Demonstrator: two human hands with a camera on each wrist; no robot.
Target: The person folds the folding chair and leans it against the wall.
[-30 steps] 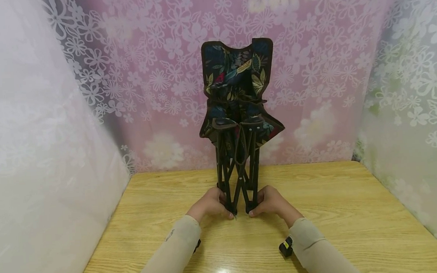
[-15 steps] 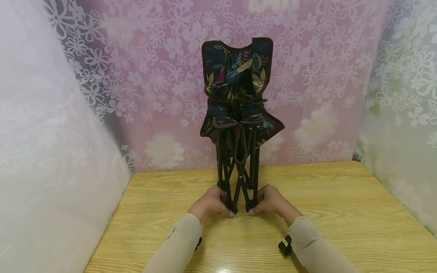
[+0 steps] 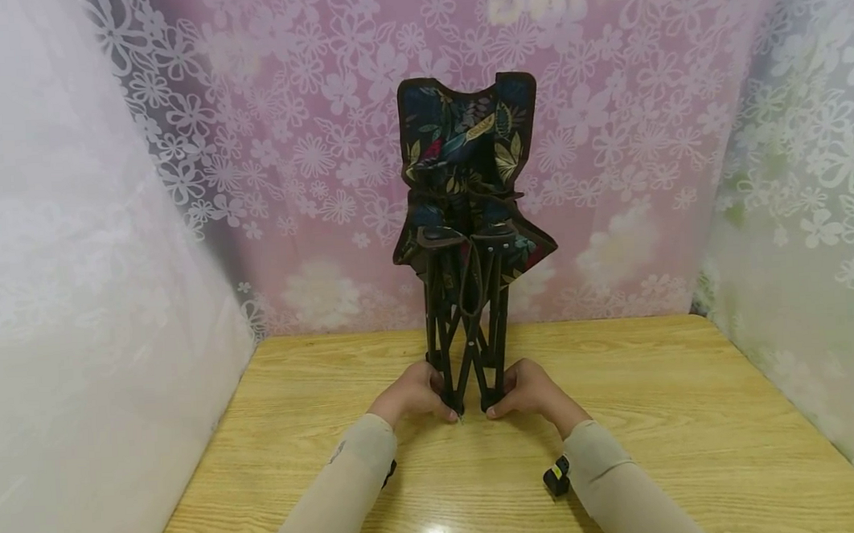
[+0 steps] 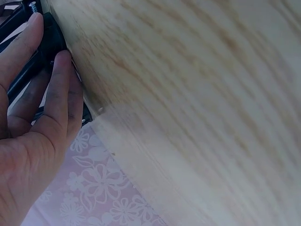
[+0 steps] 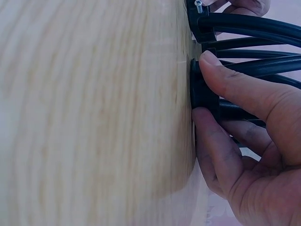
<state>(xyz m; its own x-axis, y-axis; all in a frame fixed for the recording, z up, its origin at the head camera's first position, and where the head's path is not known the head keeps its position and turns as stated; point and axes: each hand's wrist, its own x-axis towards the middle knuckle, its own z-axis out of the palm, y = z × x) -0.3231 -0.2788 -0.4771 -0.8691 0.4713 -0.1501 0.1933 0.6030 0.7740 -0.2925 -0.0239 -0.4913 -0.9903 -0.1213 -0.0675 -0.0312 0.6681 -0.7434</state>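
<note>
A partly folded camping chair (image 3: 464, 136) with dark leaf-print fabric and black crossed tube legs stands upright on the wooden table, in the middle of the head view. My left hand (image 3: 413, 392) pinches its near left foot (image 4: 52, 40) between thumb and fingers, low at the tabletop. On the other side, my right hand (image 3: 533, 391) pinches the near right foot (image 5: 205, 92) the same way. A small screw (image 5: 199, 6) sticks out of the left foot in the right wrist view. The far legs are partly hidden behind the near ones.
The wooden tabletop (image 3: 336, 464) extends around both arms. Behind it hangs a pink flowered curtain (image 3: 307, 184), close beyond the chair. Pale sheets stand at the left (image 3: 72, 277) and the right (image 3: 817, 238) of the table.
</note>
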